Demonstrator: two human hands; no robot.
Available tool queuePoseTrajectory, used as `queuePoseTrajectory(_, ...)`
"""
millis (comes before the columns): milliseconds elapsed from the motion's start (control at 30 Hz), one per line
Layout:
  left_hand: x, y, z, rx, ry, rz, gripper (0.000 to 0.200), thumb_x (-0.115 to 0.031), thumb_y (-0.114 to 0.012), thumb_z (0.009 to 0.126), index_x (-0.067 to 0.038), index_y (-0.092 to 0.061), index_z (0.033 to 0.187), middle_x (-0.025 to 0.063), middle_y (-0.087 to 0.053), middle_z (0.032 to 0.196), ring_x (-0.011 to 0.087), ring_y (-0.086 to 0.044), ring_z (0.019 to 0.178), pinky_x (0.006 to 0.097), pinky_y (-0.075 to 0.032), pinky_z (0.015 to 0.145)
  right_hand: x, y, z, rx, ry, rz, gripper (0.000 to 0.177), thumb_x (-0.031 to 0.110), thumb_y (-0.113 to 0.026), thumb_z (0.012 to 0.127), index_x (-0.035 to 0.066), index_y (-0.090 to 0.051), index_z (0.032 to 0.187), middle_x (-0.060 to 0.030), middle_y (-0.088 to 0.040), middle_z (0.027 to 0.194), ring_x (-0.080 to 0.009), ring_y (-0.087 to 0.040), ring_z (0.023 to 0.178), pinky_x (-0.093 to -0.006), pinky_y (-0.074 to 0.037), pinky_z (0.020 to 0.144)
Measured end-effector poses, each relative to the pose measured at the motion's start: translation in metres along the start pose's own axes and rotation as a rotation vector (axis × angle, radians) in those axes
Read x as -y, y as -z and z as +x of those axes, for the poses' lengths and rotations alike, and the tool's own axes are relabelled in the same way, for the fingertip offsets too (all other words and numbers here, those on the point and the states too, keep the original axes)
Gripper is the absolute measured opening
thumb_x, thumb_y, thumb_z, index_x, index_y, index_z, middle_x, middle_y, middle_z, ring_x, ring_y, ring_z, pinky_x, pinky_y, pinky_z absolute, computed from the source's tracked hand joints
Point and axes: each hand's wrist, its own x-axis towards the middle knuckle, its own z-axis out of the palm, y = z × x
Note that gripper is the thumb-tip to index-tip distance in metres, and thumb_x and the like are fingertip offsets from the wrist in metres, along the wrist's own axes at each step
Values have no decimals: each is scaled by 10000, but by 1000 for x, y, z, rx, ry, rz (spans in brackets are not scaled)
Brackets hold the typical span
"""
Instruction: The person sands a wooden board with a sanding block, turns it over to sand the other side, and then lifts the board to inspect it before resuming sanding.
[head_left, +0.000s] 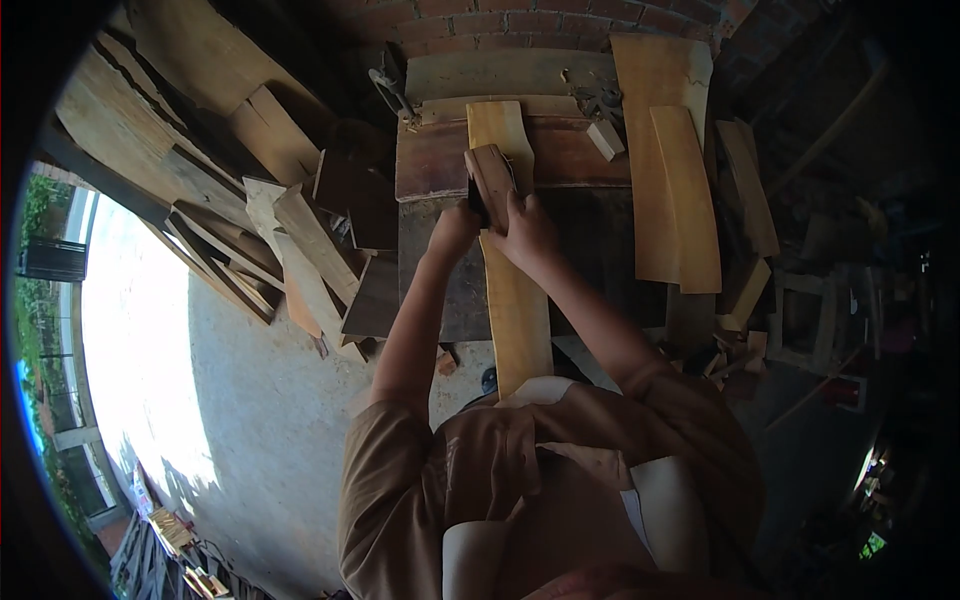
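Note:
A long pale wooden plank (516, 310) lies lengthwise on a dark workbench (590, 225), running from the bench's far end toward my body. A wooden hand plane (489, 176) sits on the plank's far half. My left hand (453, 228) grips the plane's near left side. My right hand (525, 232) holds its near right side and rests on the plank. Both arms reach forward from brown sleeves.
Two more pale boards (668, 170) lean at the bench's right. A heap of offcuts and planks (270, 230) lies left of the bench. A brick wall (520, 25) stands behind. Sunlit concrete floor (230, 400) stretches to the left; stools and scraps fill the dim right side.

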Motion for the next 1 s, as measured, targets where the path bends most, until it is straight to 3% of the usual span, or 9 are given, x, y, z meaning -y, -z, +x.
queuePoseTrajectory(267,5,-12,-10,-92,26,-104,198,-146,-512,784,43,-560,822,247,-584,786,387,-596,747,432,-483,644,-1,9,-7,138,-116,-43,592,370,-653,736,-5,-439,1141,-218,-498,1003,-365,-543,915,-395,-483,725)
queuePoseTrajectory(367,-7,-10,-13,-125,125,-205,212,-174,-530,797,31,-575,828,240,-585,813,373,-604,720,421,-497,627,-35,-9,11,-370,93,99,566,398,-576,801,2,-410,1170,-231,-536,1005,-371,-555,899,-425,-476,734)
queuePoseTrajectory(433,-18,-16,-14,-162,188,-265,251,-217,-532,816,25,-563,875,247,-596,806,380,-604,720,430,-493,633,-43,-7,34,-289,-5,141,658,466,-533,810,-9,-356,1229,-257,-531,1036,-391,-547,930,-430,-467,767)
queuePoseTrajectory(500,-32,-27,-16,-108,177,-187,487,-348,-528,827,46,-483,1110,225,-610,716,360,-621,739,422,-484,608,-44,-6,55,-238,-59,111,722,511,-515,804,-6,-325,1270,-260,-531,1034,-391,-547,942,-428,-467,777)
queuePoseTrajectory(567,-53,-30,-24,-102,218,-96,601,-417,-536,802,57,-430,1156,222,-616,742,360,-622,746,422,-490,625,-25,4,68,115,-202,28,854,599,-495,767,33,-231,1349,-271,-527,1045,-385,-546,973,-432,-466,793)
queuePoseTrajectory(700,-72,-32,-34,86,361,33,890,-593,-548,710,83,-291,1229,212,-628,806,360,-624,760,427,-502,655,4,-2,65,249,-31,-198,861,582,-548,734,163,-178,1389,-268,-465,1145,-372,-540,997,-432,-469,797)
queuePoseTrajectory(833,-72,-40,-34,41,333,83,1068,-607,-564,686,148,-95,1279,170,-635,768,318,-634,673,401,-509,566,1,-13,60,210,-78,-120,819,503,-587,733,195,-199,1385,-259,-442,1158,-371,-541,984,-431,-470,793)
queuePoseTrajectory(933,-77,-47,-55,110,409,61,954,-539,-563,709,98,-135,1276,186,-636,789,325,-634,731,407,-510,616,1,-17,28,214,-129,-71,787,428,-606,733,204,-218,1380,-252,-452,1122,-372,-548,955,-439,-470,780)
queuePoseTrajectory(1000,-81,-49,-90,130,351,86,1056,-520,-575,712,146,-4,1299,176,-635,770,311,-637,677,398,-511,566,4,-20,-10,173,-146,-87,765,448,-577,754,228,-208,1387,-241,-470,1065,-377,-563,876,-438,-482,712)
